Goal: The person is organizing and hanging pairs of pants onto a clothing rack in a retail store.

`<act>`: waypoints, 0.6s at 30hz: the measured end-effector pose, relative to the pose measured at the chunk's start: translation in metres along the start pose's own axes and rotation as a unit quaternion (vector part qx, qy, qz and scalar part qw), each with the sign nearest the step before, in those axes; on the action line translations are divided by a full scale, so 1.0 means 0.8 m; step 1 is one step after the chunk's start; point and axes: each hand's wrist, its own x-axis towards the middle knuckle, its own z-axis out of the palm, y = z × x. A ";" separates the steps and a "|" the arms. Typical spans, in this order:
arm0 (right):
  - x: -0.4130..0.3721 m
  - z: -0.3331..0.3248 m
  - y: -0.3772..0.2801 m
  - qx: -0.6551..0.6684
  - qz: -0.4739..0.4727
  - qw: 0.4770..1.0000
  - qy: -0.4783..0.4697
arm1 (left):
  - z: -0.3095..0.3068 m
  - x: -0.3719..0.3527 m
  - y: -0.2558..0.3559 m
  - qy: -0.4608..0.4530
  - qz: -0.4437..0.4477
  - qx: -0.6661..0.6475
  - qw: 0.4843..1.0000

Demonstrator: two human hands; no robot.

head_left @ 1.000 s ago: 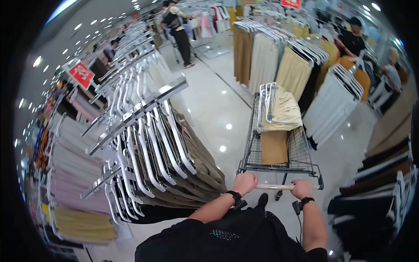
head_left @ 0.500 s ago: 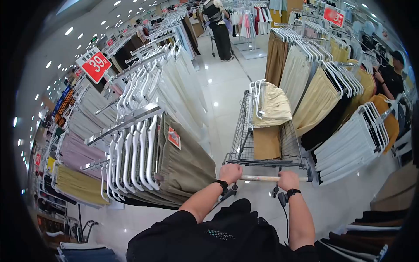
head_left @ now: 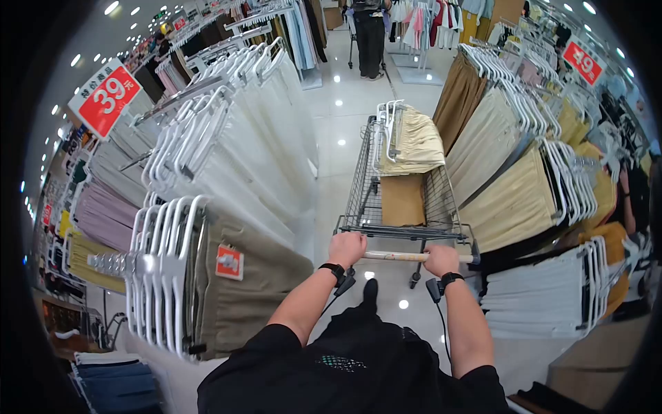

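Both my left hand [head_left: 347, 249] and my right hand [head_left: 441, 259] are closed around the handlebar [head_left: 396, 256] of a wire shopping cart [head_left: 355, 200], one toward each end. Cream trousers [head_left: 417, 141] on white hangers [head_left: 389, 134] lie across the far part of the cart. Beneath them is a flat brown piece of cardboard [head_left: 403, 200]. A black band with a dark box and cable is strapped on each wrist.
Racks of white trousers [head_left: 255, 138] and olive-brown trousers [head_left: 248, 283] line the left, under a red 39 sign [head_left: 107, 99]. Cream trousers [head_left: 514, 200] and white trousers [head_left: 534, 297] hang close on the right. A person in black trousers [head_left: 369, 41] stands ahead in the tiled aisle [head_left: 331, 114].
The cart and my hands have moved forward along the aisle. The racks on both sides have come nearer and slid back past me. My grip on the handlebar is unchanged.
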 end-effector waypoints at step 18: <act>0.401 -0.110 0.068 -0.047 -0.066 0.992 -0.093 | 0.020 0.352 -0.003 0.005 -0.074 -0.010 0.997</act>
